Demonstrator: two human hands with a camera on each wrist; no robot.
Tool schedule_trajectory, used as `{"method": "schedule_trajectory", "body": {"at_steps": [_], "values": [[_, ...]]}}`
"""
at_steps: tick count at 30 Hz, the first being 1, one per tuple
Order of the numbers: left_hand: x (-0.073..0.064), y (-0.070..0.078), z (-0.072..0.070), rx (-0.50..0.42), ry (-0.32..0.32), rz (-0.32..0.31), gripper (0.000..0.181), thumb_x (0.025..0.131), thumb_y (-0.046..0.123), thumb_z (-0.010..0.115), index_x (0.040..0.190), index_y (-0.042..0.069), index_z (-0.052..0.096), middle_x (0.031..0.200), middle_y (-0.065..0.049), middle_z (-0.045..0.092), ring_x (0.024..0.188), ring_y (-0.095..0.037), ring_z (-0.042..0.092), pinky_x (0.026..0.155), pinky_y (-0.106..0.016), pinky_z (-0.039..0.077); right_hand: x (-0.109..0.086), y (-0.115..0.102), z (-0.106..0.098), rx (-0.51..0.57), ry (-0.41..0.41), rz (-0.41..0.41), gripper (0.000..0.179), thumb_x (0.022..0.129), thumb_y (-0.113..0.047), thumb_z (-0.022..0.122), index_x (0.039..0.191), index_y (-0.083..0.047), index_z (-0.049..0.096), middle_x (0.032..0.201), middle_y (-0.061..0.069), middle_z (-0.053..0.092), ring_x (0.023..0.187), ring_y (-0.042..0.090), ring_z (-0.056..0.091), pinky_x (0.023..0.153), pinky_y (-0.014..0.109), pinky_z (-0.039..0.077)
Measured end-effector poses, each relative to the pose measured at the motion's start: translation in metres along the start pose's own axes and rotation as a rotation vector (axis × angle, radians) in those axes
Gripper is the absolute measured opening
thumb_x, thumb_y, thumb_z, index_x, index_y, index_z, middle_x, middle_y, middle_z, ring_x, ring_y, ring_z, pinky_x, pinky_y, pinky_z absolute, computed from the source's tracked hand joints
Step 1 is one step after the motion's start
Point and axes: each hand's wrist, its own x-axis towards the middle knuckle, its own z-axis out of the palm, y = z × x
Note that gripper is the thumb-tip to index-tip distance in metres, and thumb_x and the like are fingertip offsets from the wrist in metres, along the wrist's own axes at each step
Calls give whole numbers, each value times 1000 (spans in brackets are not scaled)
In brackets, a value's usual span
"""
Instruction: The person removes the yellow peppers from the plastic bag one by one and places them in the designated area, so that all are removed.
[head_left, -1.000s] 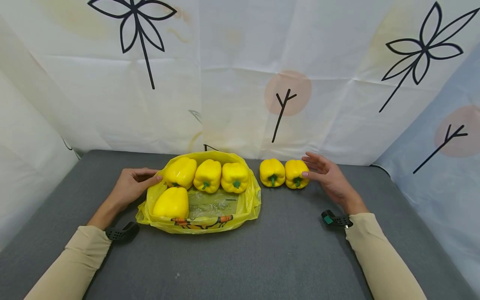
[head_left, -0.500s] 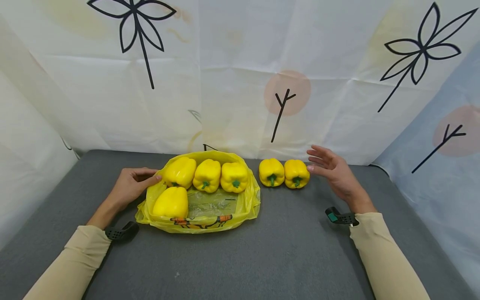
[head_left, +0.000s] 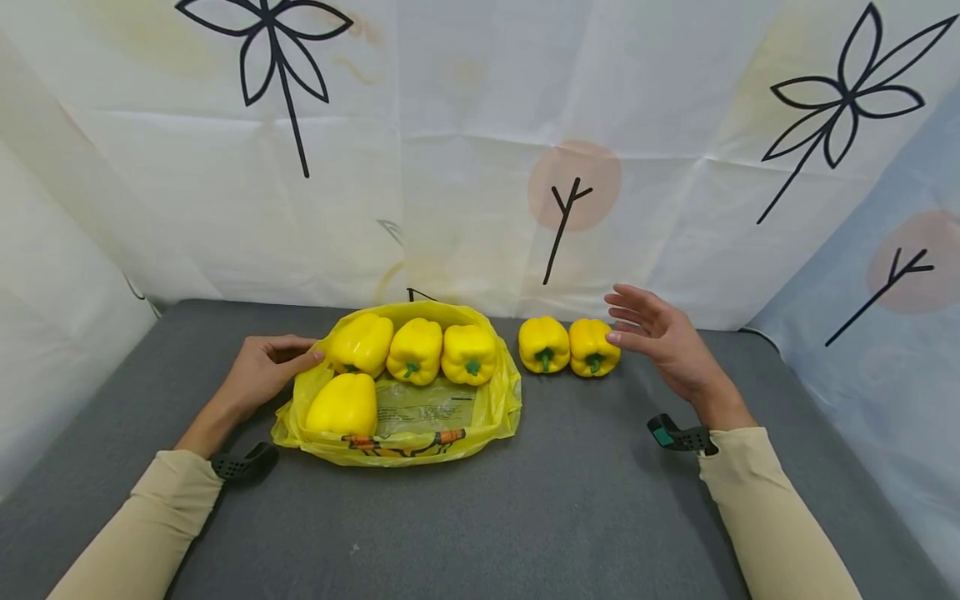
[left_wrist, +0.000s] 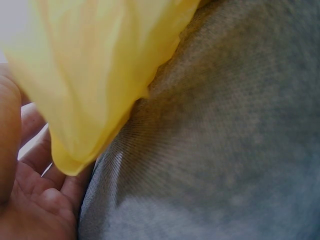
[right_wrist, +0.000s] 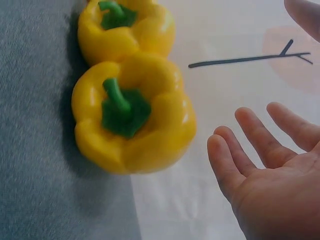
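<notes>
A yellow plastic bag (head_left: 491, 417) lies spread wide at the middle left, with several yellow bell peppers (head_left: 415, 350) inside it. At the bag's left rim my left hand (head_left: 262, 375) pinches the plastic between thumb and fingers; in the left wrist view a fold of the bag (left_wrist: 100, 90) hangs in front of the fingers. Two more bell peppers stand side by side to the right of the bag, a left one (head_left: 543, 343) and a right one (head_left: 592, 346), green stems facing me. My right hand (head_left: 667, 350) hovers just right of that pair, fingers spread, holding nothing.
Everything sits on a grey cloth-covered table (head_left: 480, 525). Close behind the peppers rises a white hanging sheet (head_left: 465, 208) with printed flowers. Dark straps (head_left: 243, 465) are on both wrists.
My right hand has drawn off the right bell pepper, moving up and to the right, then slightly back left. The left hand, the bag and the peppers stay where they were.
</notes>
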Motion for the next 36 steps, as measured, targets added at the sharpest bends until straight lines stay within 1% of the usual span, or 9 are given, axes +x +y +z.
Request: {"method": "schedule_trajectory", "body": {"at_steps": [5, 9, 12, 16, 22, 25, 30, 34, 36], "values": [[0, 1, 0, 3, -3, -4, 38, 100, 28, 69, 124, -2, 71, 116, -18, 71, 91, 1, 66, 75, -20, 56, 1, -8, 6, -14, -11, -26, 68, 99, -5, 66, 159, -6, 32, 157, 18, 36, 143, 37, 34, 107, 22, 40], [0, 1, 1, 7, -3, -6, 38, 100, 28, 69, 124, -2, 71, 117, -21, 70, 91, 1, 66, 75, -20, 56, 3, -13, 13, -15, -31, -42, 67, 99, -3, 66, 158, -7, 35, 155, 17, 38, 142, 35, 36, 114, 34, 36], [0, 1, 1, 7, -2, -4, 38, 100, 28, 69, 124, -2, 72, 117, -21, 70, 91, 0, 66, 75, -20, 56, 5, -18, 19, -10, -49, -49, 68, 98, -3, 67, 157, -7, 36, 155, 16, 39, 142, 35, 37, 117, 45, 32], [0, 1, 1, 4, -2, -2, 38, 100, 28, 69, 123, -2, 72, 115, -17, 72, 92, 0, 66, 76, -20, 56, 8, -24, 28, 5, -77, -59, 69, 97, -3, 68, 157, -8, 36, 155, 15, 40, 143, 38, 35, 118, 56, 26], [-1, 1, 0, -8, -5, 4, 38, 100, 26, 69, 123, -3, 71, 112, -10, 73, 92, 0, 66, 76, -20, 56, 16, -27, 43, 31, -116, -80, 69, 95, 1, 68, 156, -6, 37, 154, 16, 41, 143, 39, 35, 118, 56, 25], [0, 1, 1, -3, -4, 5, 38, 100, 26, 69, 123, -3, 71, 113, -13, 73, 92, 0, 66, 76, -20, 56, 19, -29, 49, 39, -137, -94, 70, 94, 2, 69, 156, -5, 37, 154, 15, 42, 142, 36, 37, 118, 57, 25], [0, 1, 1, 5, -6, -1, 39, 100, 27, 69, 124, -4, 71, 117, -22, 70, 92, 2, 65, 76, -19, 56, 25, -32, 61, 58, -176, -128, 70, 93, 2, 70, 155, -5, 38, 153, 14, 43, 141, 32, 39, 118, 52, 29], [0, 1, 1, 2, -8, -4, 39, 100, 27, 69, 124, -5, 70, 118, -24, 69, 92, 2, 65, 76, -19, 56, 29, -37, 71, 82, -200, -146, 71, 92, 2, 71, 155, -6, 39, 153, 14, 43, 139, 29, 41, 117, 49, 32], [0, 1, 1, -1, -9, -4, 39, 100, 27, 69, 124, -5, 70, 118, -24, 69, 92, 2, 65, 76, -20, 56, 30, -39, 76, 101, -213, -151, 72, 92, 1, 73, 155, -5, 38, 153, 15, 43, 138, 29, 42, 117, 52, 30]]}}
